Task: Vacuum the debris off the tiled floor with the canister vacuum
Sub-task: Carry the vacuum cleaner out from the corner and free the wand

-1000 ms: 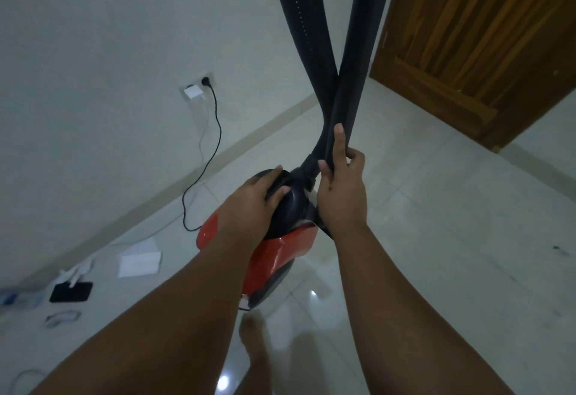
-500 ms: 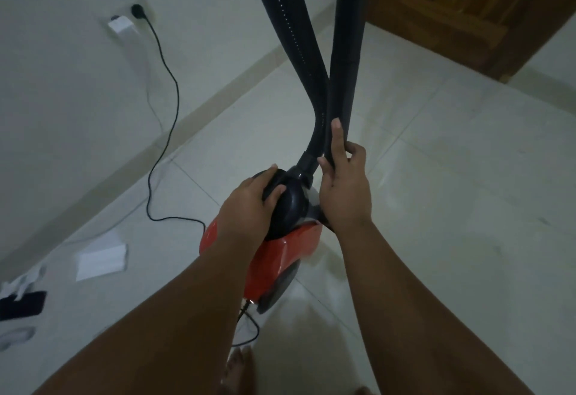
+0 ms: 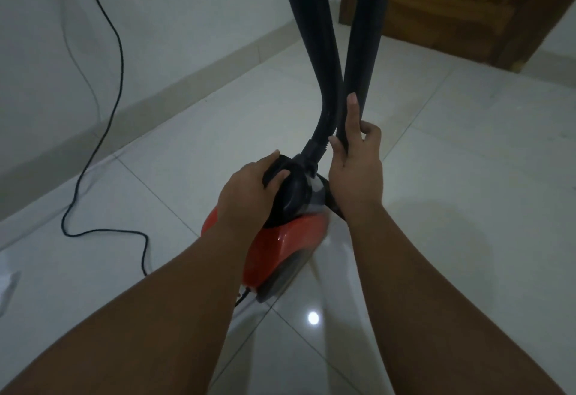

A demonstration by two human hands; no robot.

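- Floor (image 3: 452, 176): glossy pale tiles, thin grout lines, 1 bright light reflection (image 3: 313, 318).
- Wall (image 3: 187, 4): plain white, grey skirting (image 3: 199, 73) along its base.
- Door (image 3: 467, 4): brown wood, upper right.

1. The floor tiles (image 3: 436, 176) are glossy and pale, mirroring a lamp.
2. The canister vacuum (image 3: 290, 245) has a shiny red plastic shell.
3. Its black hose (image 3: 311, 51) looks matt.
4. The far-right door (image 3: 452, 4) is grained brown wood.
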